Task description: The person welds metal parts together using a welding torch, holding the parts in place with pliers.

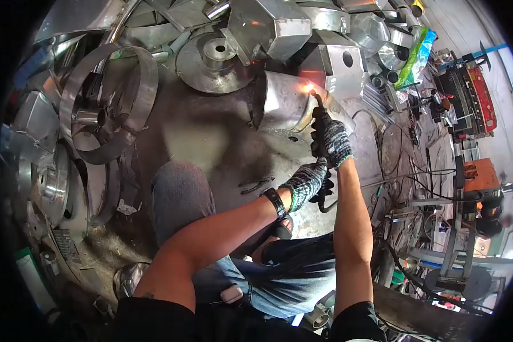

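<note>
My right hand (337, 143), in a grey-and-black knit glove, is closed around a black welding torch (320, 104) near its head. Lower on the same torch, my left hand (305, 183), gloved alike and with a black band at the wrist, is wrapped about the grip. A bright orange-white glow burns at the torch tip, against the seam of a curved sheet-metal piece (288, 101). This piece lies on its side on the metal work surface (194, 134). My fingers partly hide the torch body.
A round flanged disc (191, 65) lies beyond the workpiece, and a large metal ring (152, 85) stands at the left. Boxy metal parts (290, 34) crowd the back. Cables (416, 178) run at the right, near an orange machine (480, 174). My bent knee (182, 196) is close to the work.
</note>
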The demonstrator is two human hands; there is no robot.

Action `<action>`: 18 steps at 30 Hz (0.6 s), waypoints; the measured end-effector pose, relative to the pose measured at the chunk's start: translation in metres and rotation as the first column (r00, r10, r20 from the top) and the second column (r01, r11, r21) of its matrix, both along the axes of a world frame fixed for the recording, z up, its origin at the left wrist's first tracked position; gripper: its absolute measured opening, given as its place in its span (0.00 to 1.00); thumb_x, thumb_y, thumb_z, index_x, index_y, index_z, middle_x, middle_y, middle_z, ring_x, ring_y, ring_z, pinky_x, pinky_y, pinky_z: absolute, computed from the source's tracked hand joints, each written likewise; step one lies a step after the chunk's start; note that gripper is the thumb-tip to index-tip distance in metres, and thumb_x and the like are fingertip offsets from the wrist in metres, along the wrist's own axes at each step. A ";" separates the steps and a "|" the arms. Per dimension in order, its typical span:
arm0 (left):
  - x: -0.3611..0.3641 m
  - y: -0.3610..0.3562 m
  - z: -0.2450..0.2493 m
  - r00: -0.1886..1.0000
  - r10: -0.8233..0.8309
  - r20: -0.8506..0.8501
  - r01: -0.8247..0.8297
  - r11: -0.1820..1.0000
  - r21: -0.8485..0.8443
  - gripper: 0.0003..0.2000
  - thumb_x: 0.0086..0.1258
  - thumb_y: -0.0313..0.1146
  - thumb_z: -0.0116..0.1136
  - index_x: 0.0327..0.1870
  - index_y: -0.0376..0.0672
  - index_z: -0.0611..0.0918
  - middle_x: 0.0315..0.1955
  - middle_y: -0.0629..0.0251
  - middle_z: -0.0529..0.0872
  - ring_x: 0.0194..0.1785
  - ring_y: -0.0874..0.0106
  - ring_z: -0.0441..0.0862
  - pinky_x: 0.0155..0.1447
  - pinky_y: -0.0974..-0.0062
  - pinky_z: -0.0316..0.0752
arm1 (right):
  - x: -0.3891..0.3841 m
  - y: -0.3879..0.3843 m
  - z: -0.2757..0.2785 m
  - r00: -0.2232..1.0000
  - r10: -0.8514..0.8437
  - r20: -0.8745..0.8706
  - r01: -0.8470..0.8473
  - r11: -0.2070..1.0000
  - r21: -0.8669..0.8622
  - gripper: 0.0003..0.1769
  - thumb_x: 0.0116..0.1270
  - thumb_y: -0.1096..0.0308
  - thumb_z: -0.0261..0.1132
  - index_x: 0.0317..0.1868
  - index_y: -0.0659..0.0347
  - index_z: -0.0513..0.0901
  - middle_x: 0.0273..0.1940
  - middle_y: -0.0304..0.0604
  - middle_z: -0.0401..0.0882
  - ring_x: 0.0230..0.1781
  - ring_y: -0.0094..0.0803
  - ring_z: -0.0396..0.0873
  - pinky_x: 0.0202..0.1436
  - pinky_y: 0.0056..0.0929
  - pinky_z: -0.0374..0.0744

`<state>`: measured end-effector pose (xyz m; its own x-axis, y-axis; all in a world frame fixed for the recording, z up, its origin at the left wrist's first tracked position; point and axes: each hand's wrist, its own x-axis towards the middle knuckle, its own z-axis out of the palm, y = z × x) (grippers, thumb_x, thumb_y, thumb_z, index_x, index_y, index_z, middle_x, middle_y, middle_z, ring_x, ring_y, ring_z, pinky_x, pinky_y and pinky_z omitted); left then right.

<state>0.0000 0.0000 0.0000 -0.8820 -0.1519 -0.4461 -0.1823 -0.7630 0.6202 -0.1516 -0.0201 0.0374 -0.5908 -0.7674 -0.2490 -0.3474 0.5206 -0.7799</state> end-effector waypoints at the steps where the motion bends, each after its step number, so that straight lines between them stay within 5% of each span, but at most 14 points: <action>1: 0.000 0.001 -0.001 1.000 -0.003 0.020 0.003 1.000 0.015 0.23 0.85 0.58 0.43 0.49 0.46 0.81 0.39 0.65 0.92 0.40 0.72 0.91 0.41 0.71 0.85 | 0.001 0.000 0.000 0.997 -0.049 0.063 0.045 0.997 0.059 0.25 0.80 0.46 0.58 0.63 0.56 0.79 0.30 0.41 0.82 0.21 0.31 0.79 0.22 0.35 0.79; 2: -0.001 0.001 -0.001 0.999 -0.006 0.038 0.005 1.000 0.030 0.23 0.85 0.57 0.43 0.48 0.47 0.81 0.39 0.65 0.91 0.40 0.72 0.91 0.40 0.72 0.85 | 0.002 0.001 0.000 0.987 -0.101 0.123 0.086 0.989 0.121 0.18 0.84 0.55 0.55 0.60 0.60 0.79 0.27 0.41 0.80 0.17 0.30 0.77 0.21 0.34 0.78; 6: -0.010 0.001 0.002 1.000 -0.004 -0.005 0.004 1.000 0.014 0.24 0.85 0.59 0.43 0.48 0.47 0.81 0.39 0.66 0.91 0.40 0.72 0.91 0.40 0.73 0.84 | -0.008 0.001 0.002 0.979 -0.120 0.167 0.113 0.992 0.051 0.18 0.83 0.56 0.56 0.60 0.60 0.79 0.25 0.41 0.80 0.17 0.30 0.78 0.19 0.34 0.78; 8: -0.006 0.004 0.006 1.000 0.010 0.009 -0.010 0.999 0.041 0.25 0.85 0.61 0.42 0.48 0.47 0.82 0.38 0.66 0.91 0.40 0.72 0.91 0.40 0.72 0.84 | 0.010 0.000 0.014 0.921 -0.256 0.292 0.258 0.966 0.033 0.27 0.79 0.41 0.58 0.34 0.57 0.79 0.20 0.38 0.72 0.13 0.32 0.72 0.17 0.36 0.71; 12: -0.005 0.005 0.002 1.000 -0.016 0.012 0.015 0.999 0.034 0.26 0.84 0.62 0.42 0.49 0.46 0.81 0.38 0.66 0.91 0.40 0.72 0.91 0.40 0.72 0.84 | -0.003 0.005 -0.002 0.974 -0.074 0.213 0.089 0.994 -0.061 0.24 0.79 0.44 0.59 0.37 0.59 0.79 0.20 0.40 0.74 0.13 0.32 0.71 0.17 0.36 0.72; 15: -0.002 0.000 0.007 0.999 -0.019 0.040 0.018 1.000 0.008 0.26 0.85 0.61 0.41 0.49 0.46 0.82 0.39 0.65 0.91 0.40 0.72 0.91 0.40 0.72 0.84 | -0.005 0.001 -0.003 0.990 -0.071 0.123 0.062 0.995 0.076 0.20 0.80 0.51 0.57 0.46 0.62 0.81 0.22 0.42 0.77 0.16 0.33 0.75 0.19 0.37 0.76; 17: -0.003 0.000 0.002 1.000 -0.016 0.017 0.015 1.000 0.012 0.26 0.85 0.61 0.41 0.50 0.46 0.82 0.39 0.65 0.91 0.40 0.72 0.91 0.40 0.72 0.84 | -0.020 0.005 -0.024 0.959 0.150 -0.240 -0.151 0.988 0.017 0.20 0.83 0.61 0.54 0.71 0.51 0.75 0.34 0.41 0.84 0.24 0.27 0.82 0.24 0.31 0.81; 18: -0.003 0.001 -0.001 1.000 -0.015 -0.005 0.015 1.000 0.016 0.26 0.85 0.61 0.41 0.50 0.46 0.82 0.39 0.66 0.91 0.41 0.72 0.91 0.40 0.72 0.84 | -0.015 0.004 -0.019 0.959 0.152 -0.238 -0.152 0.988 0.017 0.20 0.83 0.61 0.54 0.71 0.51 0.75 0.34 0.41 0.84 0.24 0.27 0.82 0.24 0.31 0.81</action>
<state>-0.0031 0.0008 -0.0012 -0.8863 -0.1318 -0.4439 -0.1906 -0.7698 0.6091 -0.1664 -0.0159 0.0183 -0.5095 -0.8528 -0.1142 -0.5981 0.4465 -0.6655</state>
